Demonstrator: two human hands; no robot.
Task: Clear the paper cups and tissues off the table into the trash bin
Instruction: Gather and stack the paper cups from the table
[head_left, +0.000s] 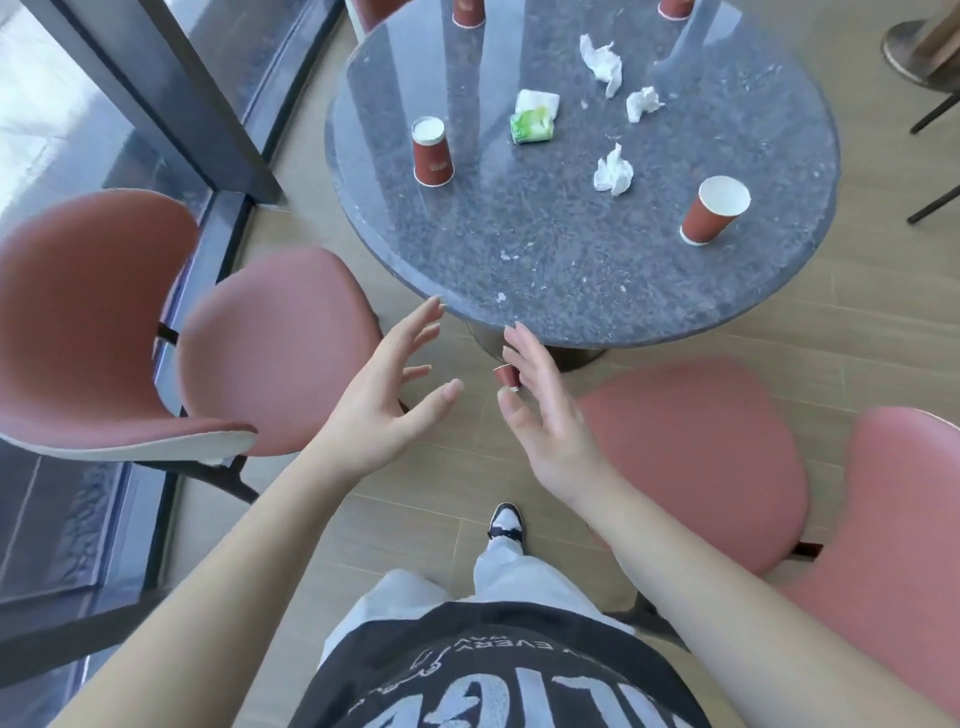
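Both hands (left (387, 395), right (545, 415)) spread, empty

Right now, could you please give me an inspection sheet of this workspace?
Surface: round grey stone table, a few small white scraps on it.
Job's things: four red paper cups on the table: one upside down, one upright, two cut off at the far edge; three crumpled tissues; a fifth cup on the floor.
Clutter: green and white tissue pack.
Grippers: left hand and right hand open, empty, short of the table.
Cables: nothing seen.
Surroundings: pink chairs, window wall on the left; no trash bin in view.
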